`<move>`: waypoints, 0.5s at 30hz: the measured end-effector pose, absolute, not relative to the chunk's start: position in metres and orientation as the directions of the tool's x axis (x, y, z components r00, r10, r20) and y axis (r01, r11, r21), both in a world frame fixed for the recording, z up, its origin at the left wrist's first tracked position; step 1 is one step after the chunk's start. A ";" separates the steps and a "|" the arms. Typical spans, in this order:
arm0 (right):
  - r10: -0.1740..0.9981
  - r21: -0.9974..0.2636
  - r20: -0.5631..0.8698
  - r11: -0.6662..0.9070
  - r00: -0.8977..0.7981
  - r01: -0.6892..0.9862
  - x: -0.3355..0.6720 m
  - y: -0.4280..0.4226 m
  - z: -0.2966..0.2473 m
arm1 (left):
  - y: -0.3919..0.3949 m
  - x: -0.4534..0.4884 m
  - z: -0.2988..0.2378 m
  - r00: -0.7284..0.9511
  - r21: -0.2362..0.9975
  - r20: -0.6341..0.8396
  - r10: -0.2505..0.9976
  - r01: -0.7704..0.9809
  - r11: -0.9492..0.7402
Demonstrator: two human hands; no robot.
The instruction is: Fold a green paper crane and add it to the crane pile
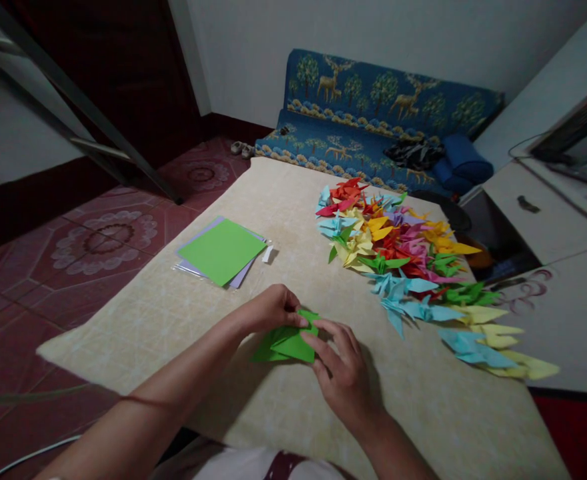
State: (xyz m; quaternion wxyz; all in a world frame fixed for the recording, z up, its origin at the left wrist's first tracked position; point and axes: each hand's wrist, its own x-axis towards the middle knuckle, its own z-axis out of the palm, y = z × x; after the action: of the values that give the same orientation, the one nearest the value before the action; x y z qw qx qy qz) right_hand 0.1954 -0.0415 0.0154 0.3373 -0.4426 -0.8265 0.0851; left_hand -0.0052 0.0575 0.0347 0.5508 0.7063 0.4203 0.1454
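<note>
On the cream cloth-covered table, the left hand pinches the far edge of a folded bright-green paper piece, apparently steadying it; the right hand touches its right side, exact grip unclear. Multicoloured folded-paper cranes sit rightward, probably leaving working room.

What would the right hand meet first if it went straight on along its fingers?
The folded green paper, which the right hand seems to touch; beyond it, probably the left hand, though depth is unclear.
</note>
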 end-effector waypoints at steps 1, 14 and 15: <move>0.771 -0.414 0.473 0.622 -0.426 0.665 0.197 -0.041 0.015 | 0.056 0.000 0.034 0.609 0.867 -0.239 0.756 0.485 -0.117; 0.831 -0.463 0.253 0.554 -0.495 0.692 0.199 -0.043 0.015 | -0.035 -0.023 0.002 0.394 0.677 0.306 0.867 0.551 -0.489; 0.842 -0.484 0.241 0.536 -0.483 0.692 0.199 -0.042 0.016 | -0.040 -0.024 0.002 0.374 0.689 0.298 0.878 0.552 -0.470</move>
State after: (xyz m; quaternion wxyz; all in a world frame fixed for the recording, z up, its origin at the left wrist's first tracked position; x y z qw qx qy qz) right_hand 0.1990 -0.0422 0.0161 0.2297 -0.4535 -0.8456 0.1630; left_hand -0.0242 -0.0402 0.0017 0.2469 0.7913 0.4519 0.3296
